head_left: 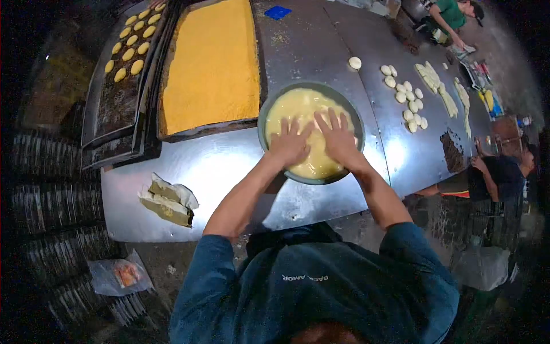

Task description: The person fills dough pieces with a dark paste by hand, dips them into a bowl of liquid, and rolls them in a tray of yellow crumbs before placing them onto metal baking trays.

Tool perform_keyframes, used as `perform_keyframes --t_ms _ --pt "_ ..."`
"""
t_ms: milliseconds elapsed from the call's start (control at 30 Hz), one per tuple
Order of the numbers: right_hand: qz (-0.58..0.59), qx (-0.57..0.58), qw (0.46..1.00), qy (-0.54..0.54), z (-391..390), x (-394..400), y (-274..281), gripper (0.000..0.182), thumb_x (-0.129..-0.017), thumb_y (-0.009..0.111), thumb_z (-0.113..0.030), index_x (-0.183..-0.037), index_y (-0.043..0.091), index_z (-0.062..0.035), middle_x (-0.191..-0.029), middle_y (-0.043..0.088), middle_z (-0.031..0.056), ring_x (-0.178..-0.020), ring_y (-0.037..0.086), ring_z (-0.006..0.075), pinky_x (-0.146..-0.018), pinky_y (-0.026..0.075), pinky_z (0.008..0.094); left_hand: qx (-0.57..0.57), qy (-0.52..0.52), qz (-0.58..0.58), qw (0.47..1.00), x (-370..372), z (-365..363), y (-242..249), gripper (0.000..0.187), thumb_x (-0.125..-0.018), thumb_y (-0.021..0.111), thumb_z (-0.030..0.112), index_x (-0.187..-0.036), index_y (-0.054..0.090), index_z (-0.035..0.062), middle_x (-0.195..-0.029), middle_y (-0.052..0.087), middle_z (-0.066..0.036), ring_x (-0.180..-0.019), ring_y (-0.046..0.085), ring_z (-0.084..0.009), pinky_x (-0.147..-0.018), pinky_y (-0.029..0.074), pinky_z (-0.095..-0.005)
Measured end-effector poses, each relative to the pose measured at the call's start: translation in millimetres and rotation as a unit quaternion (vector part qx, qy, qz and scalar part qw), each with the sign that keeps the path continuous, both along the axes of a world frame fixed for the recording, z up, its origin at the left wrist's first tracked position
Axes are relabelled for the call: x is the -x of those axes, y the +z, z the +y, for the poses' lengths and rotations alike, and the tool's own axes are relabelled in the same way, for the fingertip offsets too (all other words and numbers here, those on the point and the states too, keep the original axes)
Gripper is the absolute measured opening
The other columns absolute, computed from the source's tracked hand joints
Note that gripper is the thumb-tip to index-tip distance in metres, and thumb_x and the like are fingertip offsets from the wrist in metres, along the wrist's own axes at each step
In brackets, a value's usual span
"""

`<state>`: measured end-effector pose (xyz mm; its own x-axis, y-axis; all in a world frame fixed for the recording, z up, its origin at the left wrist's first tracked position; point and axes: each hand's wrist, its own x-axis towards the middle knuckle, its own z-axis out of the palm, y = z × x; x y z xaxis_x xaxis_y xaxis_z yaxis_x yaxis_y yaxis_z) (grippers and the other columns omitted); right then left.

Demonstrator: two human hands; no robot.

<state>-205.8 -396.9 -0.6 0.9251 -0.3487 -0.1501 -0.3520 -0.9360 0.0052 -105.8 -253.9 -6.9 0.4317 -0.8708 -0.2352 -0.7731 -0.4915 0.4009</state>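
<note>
Both forearms reach over the near edge of the worktop, converging on a round bowl that stands near the middle of that edge. The left hand and right hand lie palm down in its pale yellow mixture, side by side, fingers spread and pointing toward the far edge; the fingertips are partly submerged. Just left of the bowl, a tray of yellow filling extends toward the far edge. A crumpled wrapper lies by the near left corner.
</note>
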Motion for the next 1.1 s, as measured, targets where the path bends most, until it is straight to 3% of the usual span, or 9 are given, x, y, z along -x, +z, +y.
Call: perform_keyframes --t_ms 167,267,400,500,633,700,800,1000,1100 --pt "0.023 -0.084 0.996 -0.028 -6 -3 -10 0.075 -0.082 0.05 -0.01 -0.145 0.017 -0.0316 -0.15 0.012 0.0181 -0.131 0.014 0.0544 -0.099 0.027 0.0654 -0.074 -0.038 0.011 0.996 -9 -7 -7 0.06 -0.087 0.046 0.041 -0.142 0.028 0.0242 -0.148 0.015 -0.022 -0.134 0.017 -0.0477 -0.102 0.027 -0.0608" --pt "0.11 -0.098 0.988 0.045 -40 -8 -4 0.069 -0.082 0.053 -0.015 -0.144 0.024 -0.0229 -0.147 0.023 0.0203 -0.132 0.022 0.0471 -0.106 0.026 0.0527 -0.041 -0.024 0.061 0.997 -19 -10 -15 0.059 -0.086 0.048 0.043 -0.138 0.038 0.0163 -0.145 0.025 -0.023 -0.132 0.022 -0.0479 -0.103 0.029 -0.0561" --pt "-0.079 -0.33 0.941 0.015 -66 -8 9 0.063 -0.084 0.055 -0.035 -0.136 0.038 -0.004 -0.135 0.041 0.0251 -0.127 0.038 0.028 -0.107 0.028 0.0348 0.083 0.039 0.045 0.995 -29 -6 -10 0.067 -0.085 0.053 0.041 -0.135 0.036 0.0002 -0.139 0.025 -0.034 -0.132 0.025 -0.0429 -0.105 0.029 -0.0478" --pt "-0.016 -0.433 0.863 -0.261 -46 -17 32 0.083 -0.081 0.057 -0.054 -0.138 0.033 0.0006 -0.128 0.05 0.0216 -0.11 0.054 0.0258 -0.091 0.045 0.0334 0.173 0.289 0.277 0.9 -32 -15 -5 0.07 -0.085 0.054 0.043 -0.134 0.035 -0.004 -0.134 0.036 -0.032 -0.121 0.044 -0.0374 -0.1 0.038 -0.0341" --pt "-0.137 -0.482 0.816 -0.288 -64 -35 -39 0.076 -0.083 0.057 -0.052 -0.135 0.039 -0.0006 -0.124 0.054 0.0173 -0.1 0.06 0.024 -0.084 0.049 0.0325 0.252 0.372 0.411 0.793 -46 -34 -47 0.068 -0.089 0.049 0.047 -0.126 0.042 -0.0099 -0.124 0.049 -0.026 -0.113 0.052 -0.0305 -0.091 0.045 -0.0353" --pt "-0.045 -0.72 0.641 -0.263 -67 -29 -19 0.07 -0.084 0.056 -0.052 -0.131 0.045 -0.0017 -0.125 0.053 0.0153 -0.105 0.058 0.0227 -0.087 0.048 0.0321 0.185 0.382 0.533 0.732 -49 -37 -42 0.065 -0.09 0.046 0.05 -0.126 0.046 -0.0046 -0.121 0.054 -0.02 -0.108 0.055 -0.028 -0.086 0.048 -0.0363" --pt "-0.021 -0.761 0.589 -0.27 -64 -28 -1 0.063 -0.085 0.057 -0.05 -0.128 0.049 -0.0041 -0.124 0.055 0.0127 -0.109 0.056 0.0201 -0.092 0.046 0.0329 0.192 0.364 0.569 0.712 -50 -37 -32 0.062 -0.09 0.046 0.052 -0.125 0.048 0.0006 -0.118 0.057 -0.016 -0.1 0.059 -0.0283 -0.084 0.049 -0.0391" --pt "-0.011 -0.549 0.772 -0.318 -50 -31 3 0.061 -0.085 0.057 -0.05 -0.127 0.05 -0.0055 -0.125 0.054 0.0117 -0.111 0.055 0.0203 -0.093 0.045 0.0335 0.188 0.294 0.653 0.672 -63 -43 -48 0.057 -0.093 0.042 0.051 -0.124 0.05 0.0049 -0.117 0.058 -0.015 -0.099 0.06 -0.0263 -0.085 0.05 -0.0423" --pt "-0.052 -0.698 0.661 -0.271 -43 -24 17 0.059 -0.085 0.058 -0.049 -0.127 0.05 -0.0087 -0.126 0.054 0.011 -0.111 0.055 0.0222 -0.093 0.046 0.0364 0.169 0.308 0.659 0.665 -62 -47 -42 0.054 -0.092 0.043 0.05 -0.123 0.051 0.0055 -0.117 0.058 -0.014 -0.1 0.06 -0.0263 -0.086 0.049 -0.0423"
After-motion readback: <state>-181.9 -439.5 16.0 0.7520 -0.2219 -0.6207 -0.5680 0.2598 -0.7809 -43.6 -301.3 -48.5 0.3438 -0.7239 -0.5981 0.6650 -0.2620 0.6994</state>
